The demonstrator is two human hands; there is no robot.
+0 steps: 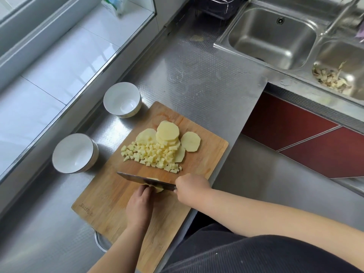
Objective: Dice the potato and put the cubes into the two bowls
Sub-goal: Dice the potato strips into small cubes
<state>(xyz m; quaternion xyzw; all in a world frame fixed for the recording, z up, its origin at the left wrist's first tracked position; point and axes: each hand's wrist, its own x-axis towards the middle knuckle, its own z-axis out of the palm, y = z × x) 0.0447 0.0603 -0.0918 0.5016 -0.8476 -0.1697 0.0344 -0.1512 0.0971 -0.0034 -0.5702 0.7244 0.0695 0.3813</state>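
**Dicing under way, both bowls still empty**

Standing at the left edge of the steel counter (206,79), two white bowls wait with nothing in them: the nearer bowl (74,153) just beside the wooden cutting board (110,201), the farther bowl (122,99) near the board's top corner. Neither has any potato in it yet.

On the board, a pile of potato cubes (152,154) lies in the middle, touching a stack of round potato slices (168,133) behind it, with one single slice (190,141) lying flat to the right of the stack. Closer to the person, the left hand (140,203) presses its curled fingers down on a small potato piece (157,188), mostly hidden by the blade. The cleaver (145,179) stands across that piece, its flat side close to the left fingertips. The right hand (190,187) is wrapped round the cleaver's handle, which cannot be seen inside the fist.

Further right sits a double sink (275,38), the right basin holding peelings (331,77).

The main risk, as I judge it, is to the left fingertips: the piece being held is small and wet, so it may slip or roll under the blade and bring a finger into the cut. A second risk lies with the cubes, which sit loose near the blade's path; a hasty sweep of the cleaver could scatter some off the board onto the counter. Most of the slices are still uncut, so the task looks well short of half done.
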